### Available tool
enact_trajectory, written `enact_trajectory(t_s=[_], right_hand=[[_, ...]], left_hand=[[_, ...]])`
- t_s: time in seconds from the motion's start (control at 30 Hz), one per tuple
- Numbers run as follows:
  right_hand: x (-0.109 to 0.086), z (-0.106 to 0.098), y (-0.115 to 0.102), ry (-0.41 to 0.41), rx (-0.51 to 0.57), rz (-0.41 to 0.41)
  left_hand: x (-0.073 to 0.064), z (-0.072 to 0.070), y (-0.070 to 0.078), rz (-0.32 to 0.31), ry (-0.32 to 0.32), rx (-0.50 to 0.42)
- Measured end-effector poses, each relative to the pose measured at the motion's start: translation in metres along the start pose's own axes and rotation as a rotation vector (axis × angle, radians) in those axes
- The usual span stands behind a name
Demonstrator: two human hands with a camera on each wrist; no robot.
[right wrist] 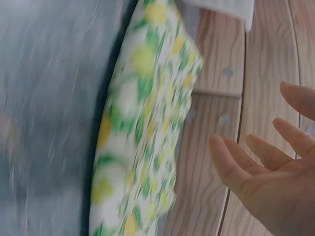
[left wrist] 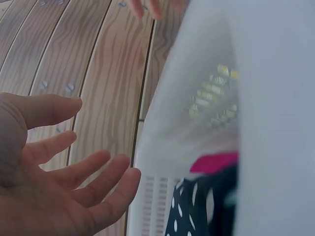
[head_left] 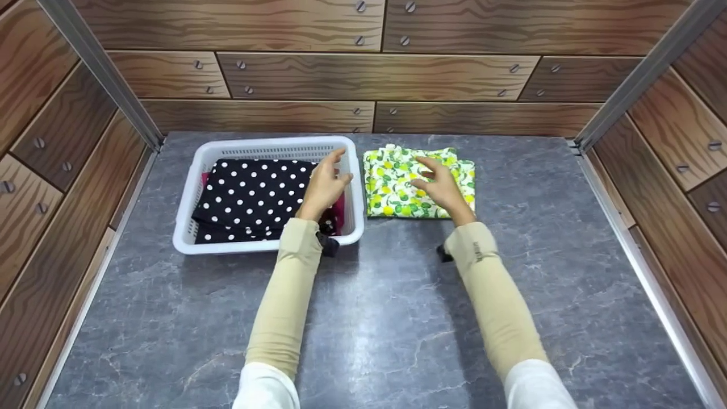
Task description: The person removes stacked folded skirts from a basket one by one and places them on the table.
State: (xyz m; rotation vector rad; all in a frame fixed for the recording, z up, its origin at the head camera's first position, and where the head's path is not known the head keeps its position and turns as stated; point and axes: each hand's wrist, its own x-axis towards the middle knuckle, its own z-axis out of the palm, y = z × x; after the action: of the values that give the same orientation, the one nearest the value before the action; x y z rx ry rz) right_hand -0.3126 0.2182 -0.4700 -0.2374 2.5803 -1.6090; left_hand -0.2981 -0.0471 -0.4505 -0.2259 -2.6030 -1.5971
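Observation:
In the head view my left hand (head_left: 325, 187) hovers over the right side of a white plastic basket (head_left: 186, 210), fingers spread and nothing in them. Inside the basket lies a folded black cloth with white polka dots (head_left: 255, 193), with a bit of magenta cloth (head_left: 339, 213) showing beside it. My right hand (head_left: 443, 187) is above a folded lemon-print cloth (head_left: 397, 187) on the table, its fingers loosely spread and holding nothing. From the right wrist, the lemon-print cloth (right wrist: 138, 128) lies flat with its folded edge towards the camera.
The grey marbled tabletop (head_left: 386, 318) runs under everything. Wood-patterned panels (head_left: 318, 74) stand at the back and both sides, joined by metal corner posts (head_left: 108, 74). The basket and the lemon-print cloth sit side by side with a narrow gap.

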Motion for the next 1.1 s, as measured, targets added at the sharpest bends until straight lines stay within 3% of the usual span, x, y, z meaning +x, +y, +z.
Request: enact_trajectory(t_s=[0.47,0.73,1.1], right_hand=[[0.005,0.055,-0.045,-0.062,0.160,-0.163],[0.008,0.074,-0.061,-0.115,0.192,-0.168],[0.010,0.095,-0.074,-0.148,0.211,-0.144]], left_hand=[[-0.014,-0.033,-0.010,-0.018,-0.003,0.075],[-0.024,-0.053,-0.017,-0.044,0.009,0.143],[-0.029,-0.067,-0.028,-0.059,0.012,0.168]])
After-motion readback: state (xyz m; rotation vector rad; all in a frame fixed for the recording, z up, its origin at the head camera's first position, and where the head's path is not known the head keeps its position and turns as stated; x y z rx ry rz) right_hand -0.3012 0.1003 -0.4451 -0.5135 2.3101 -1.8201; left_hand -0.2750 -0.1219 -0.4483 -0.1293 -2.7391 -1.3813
